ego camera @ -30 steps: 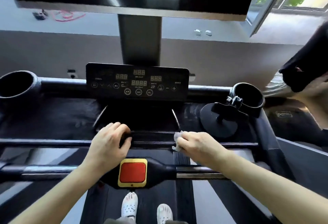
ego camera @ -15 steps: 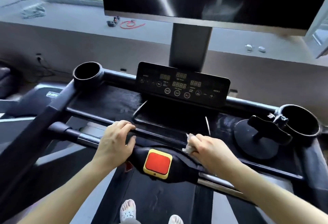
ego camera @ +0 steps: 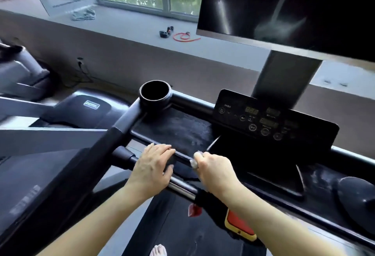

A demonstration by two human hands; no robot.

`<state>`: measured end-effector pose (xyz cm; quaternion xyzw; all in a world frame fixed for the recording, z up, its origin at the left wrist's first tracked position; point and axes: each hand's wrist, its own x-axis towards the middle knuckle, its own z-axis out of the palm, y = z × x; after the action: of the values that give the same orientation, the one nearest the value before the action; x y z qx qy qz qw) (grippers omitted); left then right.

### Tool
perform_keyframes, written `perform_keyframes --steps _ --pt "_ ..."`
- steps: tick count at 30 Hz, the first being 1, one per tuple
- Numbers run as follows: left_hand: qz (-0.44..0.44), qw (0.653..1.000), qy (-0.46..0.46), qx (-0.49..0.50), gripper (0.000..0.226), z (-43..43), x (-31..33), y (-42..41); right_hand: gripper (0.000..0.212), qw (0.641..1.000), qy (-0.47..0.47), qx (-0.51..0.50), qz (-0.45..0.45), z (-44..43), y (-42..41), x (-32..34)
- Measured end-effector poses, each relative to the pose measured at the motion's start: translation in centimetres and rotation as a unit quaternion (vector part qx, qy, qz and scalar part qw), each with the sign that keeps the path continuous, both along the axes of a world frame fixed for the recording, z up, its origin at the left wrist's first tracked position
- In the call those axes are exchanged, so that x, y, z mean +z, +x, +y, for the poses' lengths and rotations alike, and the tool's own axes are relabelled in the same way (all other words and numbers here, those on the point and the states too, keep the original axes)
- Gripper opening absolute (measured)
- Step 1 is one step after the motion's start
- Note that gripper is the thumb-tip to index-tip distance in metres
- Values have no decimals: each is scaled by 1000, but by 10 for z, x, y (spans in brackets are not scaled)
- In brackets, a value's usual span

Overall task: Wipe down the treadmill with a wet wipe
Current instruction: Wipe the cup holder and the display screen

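I stand on a black treadmill whose console tray (ego camera: pixel 178 130) lies in front of me. My right hand (ego camera: pixel 215 166) grips a crumpled white wet wipe (ego camera: pixel 194 161) and presses it on the tray's front rail. My left hand (ego camera: pixel 153 164) is wrapped over the same rail and the black grip just to the left. The control panel (ego camera: pixel 272 121) with dim digits stands behind the tray. A red and yellow stop button (ego camera: pixel 239 224) sits on the handlebar under my right forearm.
A round cup holder (ego camera: pixel 155 93) stands at the console's left corner, and a black disc-shaped holder (ego camera: pixel 357 197) at the right. A large dark screen (ego camera: pixel 294 8) hangs above. A window ledge with a red cable (ego camera: pixel 183 36) runs behind. Another machine stands to the left.
The view has swung left. My right hand has slid the wipe leftward along the front rail, and my left hand has shifted left along it too.
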<state>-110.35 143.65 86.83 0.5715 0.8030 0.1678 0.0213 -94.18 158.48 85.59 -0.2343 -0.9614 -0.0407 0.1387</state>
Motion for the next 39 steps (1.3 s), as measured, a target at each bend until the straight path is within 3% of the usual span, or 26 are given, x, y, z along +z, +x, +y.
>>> perform_keyframes --steps 6,11,15,19,23,28,34,39 --pt "22 1000 22 -1 42 -9 -7 -55 38 999 -46 -4 21 -28 -85 5" --pt "51 998 -5 37 46 -25 -4 -89 27 991 -129 -13 32 -6 -16 7" --pt "69 995 -8 65 52 -39 3 -113 22 996 -63 -33 55 -5 -3 7" --pt "52 997 14 62 59 -51 3 -123 23 999 -28 -27 16 -23 -80 3" --pt "9 997 37 71 61 -61 2 -129 45 1000 -6 -4 1 -47 -173 1" --pt "-14 998 47 51 64 -68 0 -130 33 998 -18 32 50 -58 -227 9" --pt "-32 995 67 65 57 -69 -4 -133 29 995 -75 55 37 -45 -155 3" --pt "-32 996 54 62 62 -35 1 -151 17 995 -68 21 68 -31 -94 18"
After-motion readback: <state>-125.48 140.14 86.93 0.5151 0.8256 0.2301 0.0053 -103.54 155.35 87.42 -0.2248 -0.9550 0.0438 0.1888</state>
